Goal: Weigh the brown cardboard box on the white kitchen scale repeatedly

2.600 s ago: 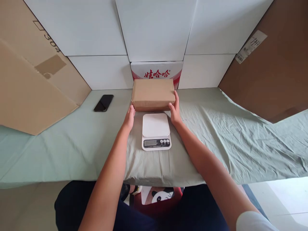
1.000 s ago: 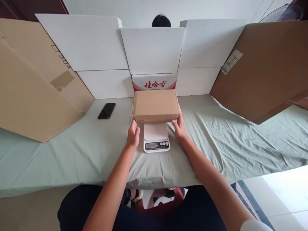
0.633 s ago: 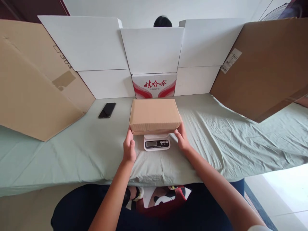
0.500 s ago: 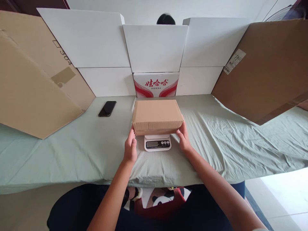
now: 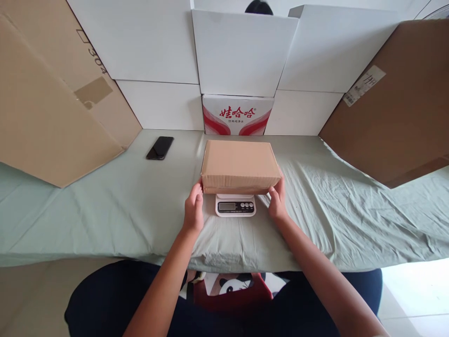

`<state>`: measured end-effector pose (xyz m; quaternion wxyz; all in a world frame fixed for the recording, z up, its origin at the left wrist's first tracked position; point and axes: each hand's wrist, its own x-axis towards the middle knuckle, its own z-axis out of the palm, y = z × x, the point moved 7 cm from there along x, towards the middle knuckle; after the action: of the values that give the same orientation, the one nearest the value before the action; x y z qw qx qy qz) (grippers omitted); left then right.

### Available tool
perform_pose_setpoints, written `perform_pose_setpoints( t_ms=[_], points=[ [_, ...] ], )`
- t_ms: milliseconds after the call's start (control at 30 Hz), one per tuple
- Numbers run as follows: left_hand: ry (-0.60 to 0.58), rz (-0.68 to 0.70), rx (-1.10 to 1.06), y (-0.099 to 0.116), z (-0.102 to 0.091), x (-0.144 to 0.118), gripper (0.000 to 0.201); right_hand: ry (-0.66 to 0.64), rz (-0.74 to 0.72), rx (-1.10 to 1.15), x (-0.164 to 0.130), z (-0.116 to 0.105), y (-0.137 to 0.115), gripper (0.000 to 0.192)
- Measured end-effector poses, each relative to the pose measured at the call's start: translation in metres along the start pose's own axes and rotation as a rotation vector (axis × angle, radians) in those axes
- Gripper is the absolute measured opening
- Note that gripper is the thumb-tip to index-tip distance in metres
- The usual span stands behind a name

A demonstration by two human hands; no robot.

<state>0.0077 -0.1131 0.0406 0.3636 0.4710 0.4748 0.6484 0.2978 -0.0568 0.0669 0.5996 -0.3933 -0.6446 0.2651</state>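
Note:
A closed brown cardboard box (image 5: 240, 164) rests on a small white kitchen scale (image 5: 235, 206), covering its platform so that only the display and buttons show. My left hand (image 5: 194, 211) holds the box's near left corner. My right hand (image 5: 277, 202) holds its near right corner. Both hands stay in contact with the box's lower edge. The scale stands on the pale green cloth (image 5: 105, 210) over the table.
A black phone (image 5: 160, 148) lies on the cloth at the back left. White boxes (image 5: 242, 56) and a red-and-white printed carton (image 5: 237, 115) form a back wall. Brown cardboard sheets lean at the left (image 5: 45, 107) and right (image 5: 396, 107). A person's head (image 5: 258, 7) shows behind the wall.
The box was lifted from behind the scale, brought toward me and lowered onto the scale's platform. Both hands stayed on its near corners. The camera shifted slightly.

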Motion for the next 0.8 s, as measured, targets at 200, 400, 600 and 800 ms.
perform_pose_setpoints(
  t_ms=[200, 400, 600, 800],
  points=[
    [0.036, -0.023, -0.069, -0.0003, -0.0041, 0.0026, 0.083, 0.081, 0.061, 0.017, 0.0016, -0.0081, 0.0050, 0.072],
    [0.043, -0.047, -0.064, -0.0039, -0.0072, 0.0008, 0.086, -0.003, 0.000, 0.010, 0.0058, -0.0013, 0.0001, 0.065],
    [0.051, -0.043, -0.047, -0.0046, -0.0072, 0.0014, 0.085, -0.003, -0.003, -0.020, 0.0050, -0.0004, 0.0033, 0.066],
    [0.052, -0.017, -0.053, -0.0014, -0.0062, 0.0020, 0.088, 0.022, -0.001, -0.005, 0.0041, -0.0015, 0.0013, 0.066]
  ],
)
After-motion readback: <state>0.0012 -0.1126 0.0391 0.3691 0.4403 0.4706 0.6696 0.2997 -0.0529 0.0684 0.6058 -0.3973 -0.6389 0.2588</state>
